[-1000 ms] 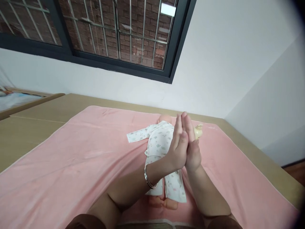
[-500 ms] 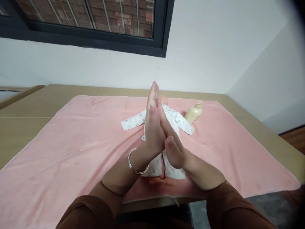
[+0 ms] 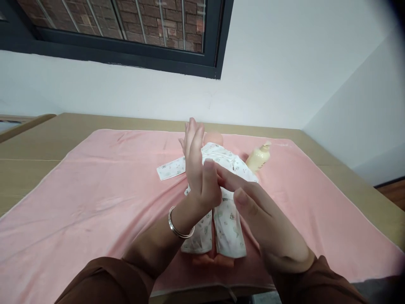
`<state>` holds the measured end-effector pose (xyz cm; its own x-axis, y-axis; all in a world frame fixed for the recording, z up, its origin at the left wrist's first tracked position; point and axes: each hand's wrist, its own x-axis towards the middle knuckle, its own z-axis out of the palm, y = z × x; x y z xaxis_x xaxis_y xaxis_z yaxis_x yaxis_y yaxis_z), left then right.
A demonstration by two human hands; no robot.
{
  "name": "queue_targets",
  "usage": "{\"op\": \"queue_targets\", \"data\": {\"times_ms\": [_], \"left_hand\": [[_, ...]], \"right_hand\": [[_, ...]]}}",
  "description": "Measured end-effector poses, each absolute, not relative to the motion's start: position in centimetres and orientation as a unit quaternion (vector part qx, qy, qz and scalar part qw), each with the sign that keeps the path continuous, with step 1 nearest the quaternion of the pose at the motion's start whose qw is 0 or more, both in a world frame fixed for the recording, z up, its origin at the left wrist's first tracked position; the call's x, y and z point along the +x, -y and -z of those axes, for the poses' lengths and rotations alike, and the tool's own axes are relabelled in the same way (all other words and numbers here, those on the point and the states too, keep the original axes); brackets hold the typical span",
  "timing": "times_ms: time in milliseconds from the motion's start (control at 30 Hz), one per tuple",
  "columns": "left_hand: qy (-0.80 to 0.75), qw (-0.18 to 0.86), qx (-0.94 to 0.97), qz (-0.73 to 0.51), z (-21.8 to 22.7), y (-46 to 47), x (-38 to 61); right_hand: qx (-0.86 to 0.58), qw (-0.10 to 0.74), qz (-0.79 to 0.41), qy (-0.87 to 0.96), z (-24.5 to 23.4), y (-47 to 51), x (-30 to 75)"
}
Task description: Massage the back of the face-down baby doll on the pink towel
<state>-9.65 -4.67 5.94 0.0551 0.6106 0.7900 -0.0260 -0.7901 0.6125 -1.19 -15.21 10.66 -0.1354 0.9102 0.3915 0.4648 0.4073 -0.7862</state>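
Observation:
My left hand (image 3: 199, 169) is raised with its fingers up and spread, holding nothing; a silver bangle (image 3: 177, 226) circles that wrist. The fingers of my right hand (image 3: 253, 202) stretch out and rest against the left palm near the base of the thumb, and nothing is in them. Beneath both hands a baby doll (image 3: 214, 138) lies on its back, dressed in a white printed outfit (image 3: 229, 223) with long sleeves and legs. Its feet stick out at the near end, and my hands cover part of its body.
A pink blanket (image 3: 110, 181) lies under the doll on a wooden table (image 3: 41, 139). Right of the doll's head stands a cream pump bottle (image 3: 258, 157), tilted in view. Behind are a white wall (image 3: 268, 76) and a dark-framed window (image 3: 218, 50).
My palms were pressed together, fingers upward. Now the right hand has slid down and tilted flatter, with its fingertips on the left palm, and the left fingers have spread.

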Motion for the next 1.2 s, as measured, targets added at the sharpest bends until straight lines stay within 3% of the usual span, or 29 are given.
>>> {"op": "queue_targets", "data": {"times_ms": [133, 333, 600, 733, 933, 1200], "left_hand": [[-0.213, 0.196, 0.689, -0.664, -4.9, 4.1, -9.2], [-0.202, 0.217, 0.705, -0.644, -4.2, 3.0, -8.3], [-0.326, 0.394, 0.646, -0.567, -3.3, -1.5, -6.9], [-0.392, 0.424, 0.616, -0.536, -1.4, -4.5, -6.3], [-0.397, 0.443, 0.610, -0.524, 0.6, -7.1, -5.2], [-0.438, 0.351, 0.681, -0.472, 3.9, -9.1, -4.1]], "right_hand": [[-0.500, 0.469, -0.298, 0.665, -10.7, 14.9, -0.1], [-0.521, 0.487, -0.314, 0.627, -10.2, 13.2, 1.0], [-0.664, 0.509, -0.210, 0.506, -9.2, 11.2, 4.2], [-0.676, 0.519, -0.175, 0.493, -8.2, 9.7, 6.1], [-0.691, 0.455, -0.154, 0.540, -4.3, 4.8, 7.7], [-0.661, 0.354, -0.116, 0.651, 2.0, -0.9, 6.2]]}}
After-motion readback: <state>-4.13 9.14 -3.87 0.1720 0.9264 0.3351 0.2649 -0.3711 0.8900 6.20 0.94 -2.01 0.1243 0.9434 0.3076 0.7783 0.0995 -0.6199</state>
